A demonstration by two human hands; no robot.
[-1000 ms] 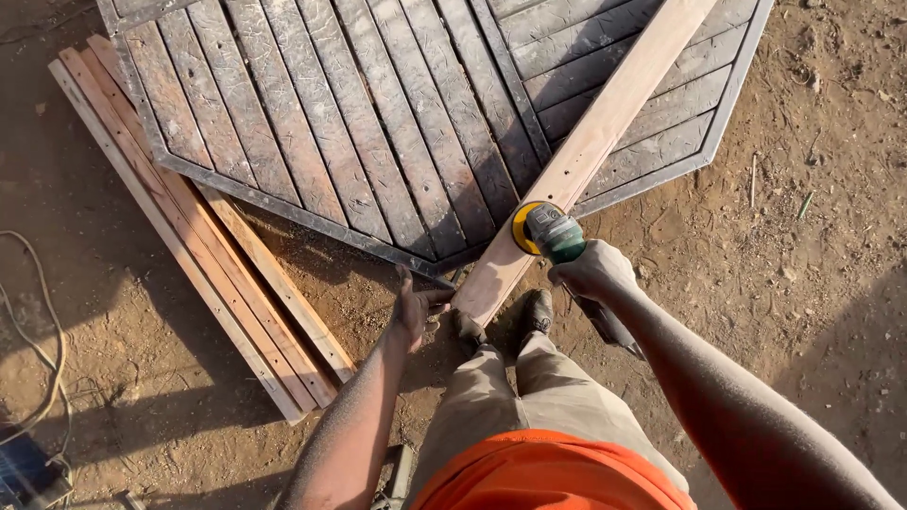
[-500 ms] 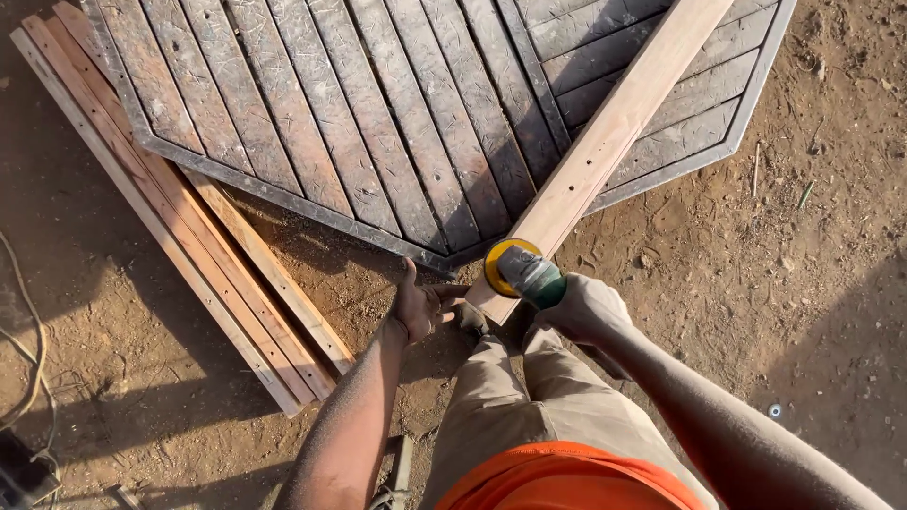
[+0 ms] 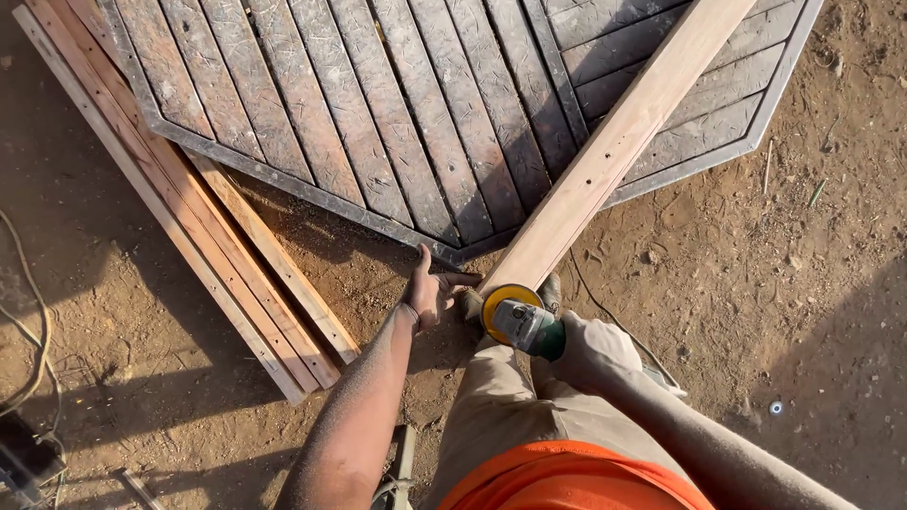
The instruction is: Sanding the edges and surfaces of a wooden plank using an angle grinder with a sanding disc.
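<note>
A long pale wooden plank runs diagonally from the top right down to my feet, lying over a dark slatted octagonal panel. My right hand, in a light glove, grips a green angle grinder whose yellow-rimmed disc sits at the plank's near end. My left hand is bare and rests by that same end, fingers stretched toward the plank's edge, just left of the disc. My shoes are partly hidden under the tool.
A bundle of long reddish wooden strips lies on the dirt to the left of the panel. A cable curls at the far left edge. Bare sandy ground spreads to the right.
The grinder and my right hand slid back along the plank toward its near end. My left hand stayed by the plank's end. The view shifted slightly.
</note>
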